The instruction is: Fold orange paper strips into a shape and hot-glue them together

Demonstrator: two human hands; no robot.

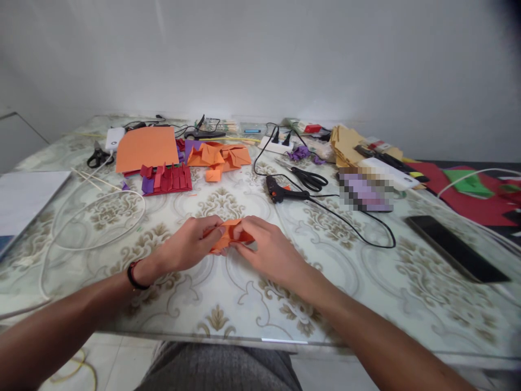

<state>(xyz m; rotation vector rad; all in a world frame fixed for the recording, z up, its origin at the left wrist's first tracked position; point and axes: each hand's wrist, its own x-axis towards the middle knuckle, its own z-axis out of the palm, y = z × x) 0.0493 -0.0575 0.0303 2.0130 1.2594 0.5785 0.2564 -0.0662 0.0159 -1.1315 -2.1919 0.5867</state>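
Note:
Between my two hands, above the patterned tabletop, is a folded piece of orange paper (230,234). My left hand (191,241) has its thumb and fingers closed on the paper's left part. On the right side, my right hand (266,247) pinches the same paper, its fingers partly covering it. Farther back lie folded orange pieces (222,156), folded red pieces (171,178) and a large orange sheet (147,147). A black glue gun (285,191) rests beyond my right hand, beside black-handled scissors (311,178).
A dark phone (456,247) lies at the right, near red sheets (431,187). White cable (97,247) loops across the left side. At the back are a power strip (277,144) and yellowish paper pieces (345,145). Other scissors (97,156) lie back left.

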